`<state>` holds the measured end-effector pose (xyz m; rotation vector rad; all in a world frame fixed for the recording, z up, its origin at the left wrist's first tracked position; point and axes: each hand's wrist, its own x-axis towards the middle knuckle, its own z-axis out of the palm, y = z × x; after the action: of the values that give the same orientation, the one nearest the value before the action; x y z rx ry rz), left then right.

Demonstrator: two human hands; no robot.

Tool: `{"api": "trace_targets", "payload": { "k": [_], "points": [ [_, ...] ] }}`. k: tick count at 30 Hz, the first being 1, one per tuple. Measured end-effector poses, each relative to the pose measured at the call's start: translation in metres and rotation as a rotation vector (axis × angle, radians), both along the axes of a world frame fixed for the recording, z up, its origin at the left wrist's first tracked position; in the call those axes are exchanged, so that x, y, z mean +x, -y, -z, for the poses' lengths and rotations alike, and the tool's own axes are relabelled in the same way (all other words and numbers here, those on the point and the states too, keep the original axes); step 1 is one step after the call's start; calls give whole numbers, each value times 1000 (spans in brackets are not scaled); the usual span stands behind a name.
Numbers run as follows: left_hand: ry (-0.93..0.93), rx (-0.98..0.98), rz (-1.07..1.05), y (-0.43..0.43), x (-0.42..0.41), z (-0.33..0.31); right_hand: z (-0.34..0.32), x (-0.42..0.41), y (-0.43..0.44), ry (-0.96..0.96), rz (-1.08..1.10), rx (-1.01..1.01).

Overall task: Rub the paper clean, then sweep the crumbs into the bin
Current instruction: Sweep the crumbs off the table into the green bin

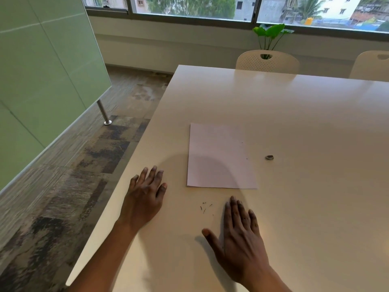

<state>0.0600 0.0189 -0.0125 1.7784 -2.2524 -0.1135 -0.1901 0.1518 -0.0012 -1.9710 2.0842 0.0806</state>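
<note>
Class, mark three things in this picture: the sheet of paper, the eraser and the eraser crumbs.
Sheet of paper (pixel 219 157), head view, middle of the sheet.
Eraser (pixel 269 157), head view, its top face.
Eraser crumbs (pixel 204 207), head view, centre of the scatter between the hands.

Two bare forearms in view, no sleeves, no watch, no rings. Left hand (pixel 145 194) and right hand (pixel 240 234) both ungloved, nails short.

Both hands lie flat and empty on the white table (pixel 305 123), the left hand (pixel 145 197) near its edge, the right hand (pixel 242 234) below the paper (pixel 219 157). Dark crumbs (pixel 205 207) sit between them; an eraser (pixel 269 157) rests right of the sheet.
</note>
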Motion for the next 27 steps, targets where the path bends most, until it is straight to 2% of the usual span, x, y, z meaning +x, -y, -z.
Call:
{"api": "trace_targets", "payload": {
  "k": [6, 13, 17, 23, 27],
  "points": [
    [0, 32, -11, -1, -1, 3, 1, 36, 7, 62, -8, -27],
    [-17, 40, -8, -1, 2, 5, -2, 76, 25, 160, -165, -61],
    [-7, 32, -15, -1, 3, 5, -8, 49, 16, 191, -106, -157],
    [-15, 22, -36, -1, 0, 6, -8, 17, -5, -14, -30, -49],
    [-20, 16, -32, 0, -1, 8, 0, 39, 0, 63, 38, -9]
  ]
}}
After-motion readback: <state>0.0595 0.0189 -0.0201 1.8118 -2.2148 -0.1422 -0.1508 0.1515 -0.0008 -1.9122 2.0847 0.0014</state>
